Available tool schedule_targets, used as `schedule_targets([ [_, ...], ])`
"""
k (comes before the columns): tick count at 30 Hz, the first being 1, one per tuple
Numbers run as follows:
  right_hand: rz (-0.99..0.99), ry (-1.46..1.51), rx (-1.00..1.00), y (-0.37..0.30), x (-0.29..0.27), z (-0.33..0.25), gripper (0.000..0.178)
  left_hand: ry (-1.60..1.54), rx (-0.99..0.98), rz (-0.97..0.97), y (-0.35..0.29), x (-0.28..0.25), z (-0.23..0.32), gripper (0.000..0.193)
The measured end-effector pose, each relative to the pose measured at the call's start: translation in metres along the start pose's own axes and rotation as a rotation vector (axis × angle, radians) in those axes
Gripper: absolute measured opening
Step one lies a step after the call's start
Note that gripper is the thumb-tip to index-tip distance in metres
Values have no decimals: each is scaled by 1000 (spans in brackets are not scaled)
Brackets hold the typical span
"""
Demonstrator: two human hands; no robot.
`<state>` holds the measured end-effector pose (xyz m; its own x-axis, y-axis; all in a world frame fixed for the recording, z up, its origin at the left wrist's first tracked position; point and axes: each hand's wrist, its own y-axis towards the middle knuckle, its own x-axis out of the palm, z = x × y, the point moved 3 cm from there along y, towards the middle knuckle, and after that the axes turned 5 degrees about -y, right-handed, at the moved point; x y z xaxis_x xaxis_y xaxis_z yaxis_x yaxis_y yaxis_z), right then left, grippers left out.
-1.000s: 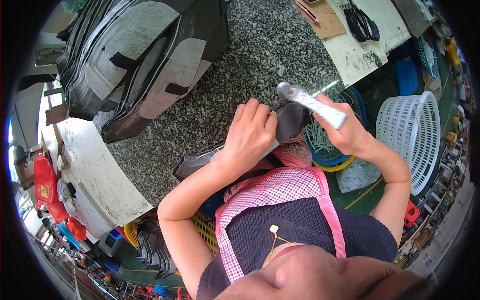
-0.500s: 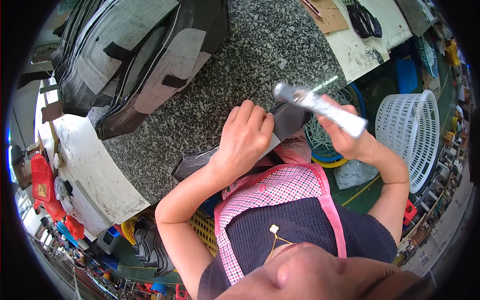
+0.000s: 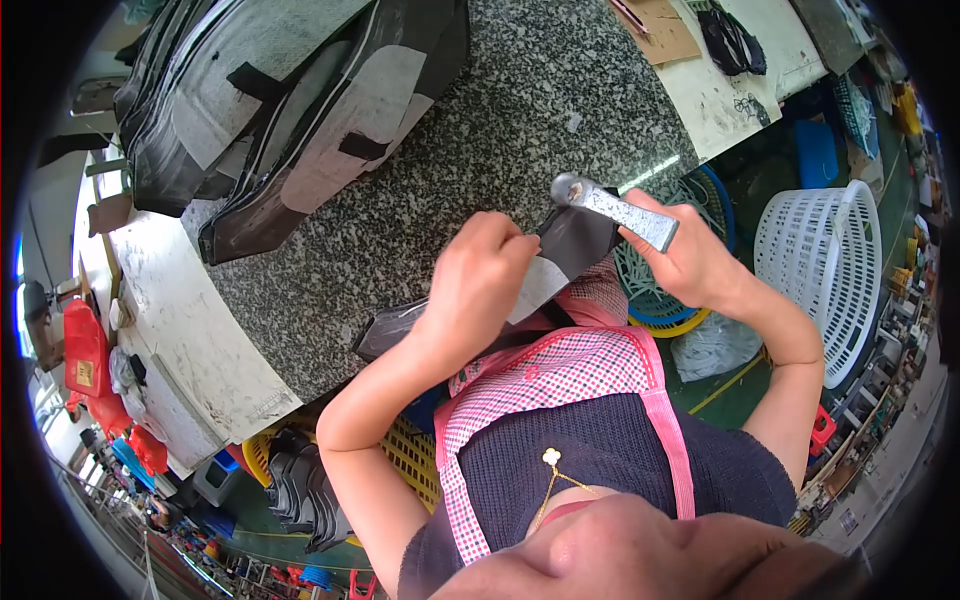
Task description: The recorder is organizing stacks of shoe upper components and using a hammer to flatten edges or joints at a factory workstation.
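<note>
A long dark piece (image 3: pixel 585 240), black with grey patches and looking like leather or lining material, lies along the near edge of the speckled stone slab (image 3: pixel 520 110). My left hand (image 3: pixel 475 285) is closed on its upper edge, fingers curled and fingertips partly hidden. Closed round a metal hammer (image 3: pixel 628 214), my right hand (image 3: pixel 695 255) keeps the rounded head low over the right end of the piece. Whether the head touches it, I cannot tell. Most of the hammer's handle is hidden in the hand.
Similar dark pieces (image 3: pixel 345 130) are piled at the slab's far left. A white plastic basket (image 3: pixel 825 270) stands on the right, beside a round tub with pale green strips (image 3: pixel 645 275). More dark pieces (image 3: pixel 300 490) sit below the table at left. Cardboard (image 3: pixel 655 30) lies at the far right.
The hammer has come down toward the piece, its head now lower over the right end. My left hand's fingers have shifted slightly along the upper edge.
</note>
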<state>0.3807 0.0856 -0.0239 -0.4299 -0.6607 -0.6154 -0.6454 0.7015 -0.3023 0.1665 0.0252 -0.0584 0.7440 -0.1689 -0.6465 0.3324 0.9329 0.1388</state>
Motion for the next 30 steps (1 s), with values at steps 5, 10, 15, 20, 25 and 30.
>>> schedule_targets([
  [5,126,45,-109,-11,-2,-15,11,219,159,-45,-3,5,13,24],
  [10,14,-102,26,-4,-8,0,16,116,104,-88,-1,5,6,33],
  [15,262,43,25,-13,-10,9,11,193,125,-32,25,12,11,22],
  [20,119,-107,84,-6,-2,10,17,-230,-227,12,43,11,-10,15],
  [25,142,-117,35,-3,-20,17,18,-44,-73,79,28,8,0,18],
  [30,295,42,-114,-13,-30,-8,16,287,161,6,21,14,16,25],
])
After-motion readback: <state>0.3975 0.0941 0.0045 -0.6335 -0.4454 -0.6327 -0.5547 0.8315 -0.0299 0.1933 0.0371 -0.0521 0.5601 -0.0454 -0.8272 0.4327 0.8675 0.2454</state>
